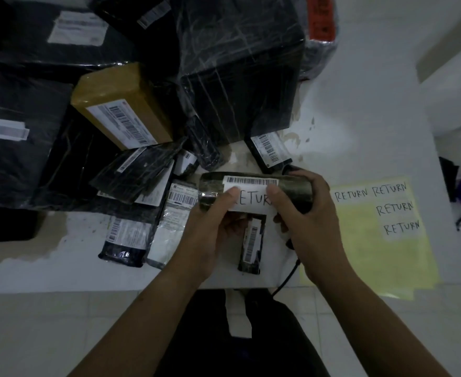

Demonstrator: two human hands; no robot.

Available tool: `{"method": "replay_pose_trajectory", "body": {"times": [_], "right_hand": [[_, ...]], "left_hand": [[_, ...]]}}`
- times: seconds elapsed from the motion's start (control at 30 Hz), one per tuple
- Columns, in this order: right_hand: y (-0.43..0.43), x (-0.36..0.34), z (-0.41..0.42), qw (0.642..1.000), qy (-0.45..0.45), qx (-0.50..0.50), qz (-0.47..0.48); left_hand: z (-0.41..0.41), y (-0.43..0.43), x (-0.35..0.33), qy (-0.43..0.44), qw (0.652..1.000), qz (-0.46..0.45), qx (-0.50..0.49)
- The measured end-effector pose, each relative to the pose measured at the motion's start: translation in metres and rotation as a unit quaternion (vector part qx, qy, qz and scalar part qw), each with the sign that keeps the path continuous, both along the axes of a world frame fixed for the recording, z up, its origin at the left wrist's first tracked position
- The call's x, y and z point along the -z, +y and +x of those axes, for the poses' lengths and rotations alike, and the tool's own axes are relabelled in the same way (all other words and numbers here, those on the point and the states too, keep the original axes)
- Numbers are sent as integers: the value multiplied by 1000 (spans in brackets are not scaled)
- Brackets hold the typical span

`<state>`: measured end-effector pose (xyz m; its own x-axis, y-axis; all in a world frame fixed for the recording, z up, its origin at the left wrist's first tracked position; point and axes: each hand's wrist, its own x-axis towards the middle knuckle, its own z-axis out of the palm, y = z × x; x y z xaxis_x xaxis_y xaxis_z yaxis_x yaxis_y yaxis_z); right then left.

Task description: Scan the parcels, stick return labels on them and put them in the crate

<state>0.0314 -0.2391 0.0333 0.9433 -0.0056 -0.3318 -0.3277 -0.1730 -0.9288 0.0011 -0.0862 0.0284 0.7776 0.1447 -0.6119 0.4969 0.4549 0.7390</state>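
Both hands grip a dark wrapped parcel [294, 189] held over the worktop [359, 137]. The left hand [213, 229] curls round its left part and the right hand [308, 213] round its right end. Both thumbs press a white RETURN label [252, 200] onto it, under its barcode strip. Right of the parcel lies a yellow sheet [365, 254] with more RETURN labels. Beyond it are heaped black parcels [240, 77] and a brown box [120, 102].

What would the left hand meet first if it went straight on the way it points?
The left hand grips the rolled parcel; beyond it, likely the small barcoded black parcel; depth unclear.
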Motion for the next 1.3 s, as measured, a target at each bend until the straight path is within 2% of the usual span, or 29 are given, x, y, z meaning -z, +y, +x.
{"method": "replay_pose_trajectory", "body": {"times": [0.1, 0.33, 0.47, 0.67, 0.83, 0.93, 1.1, 1.23, 1.3], "right_hand": [[-1, 4, -1, 1000, -9, -1, -3], [-8, 3, 3, 997, 48, -32, 57], [-16, 4, 10, 996, 33, -85, 24], [-22, 1, 16, 991, 28, -106, 81], [-17, -2, 15, 984, 66, -95, 138], [-10, 1, 14, 990, 54, -65, 117], [-18, 1, 12, 980, 90, -122, 125], [-14, -13, 11, 984, 21, -172, 42], [-6, -24, 15, 987, 0, -155, 43]], "left_hand": [[2, 5, 0, -22, 999, 49, -8], [2, 16, 1, -47, 986, 144, 73], [5, 26, 0, -90, 967, 197, 132], [6, 36, -6, -108, 955, 209, 182], [3, 27, -8, -112, 961, 212, 138], [5, 21, -7, -106, 959, 237, 109], [-1, 30, -11, -99, 956, 237, 140], [-11, 52, -34, -96, 944, 264, 171], [-24, 76, -53, -125, 920, 332, 165]]}}
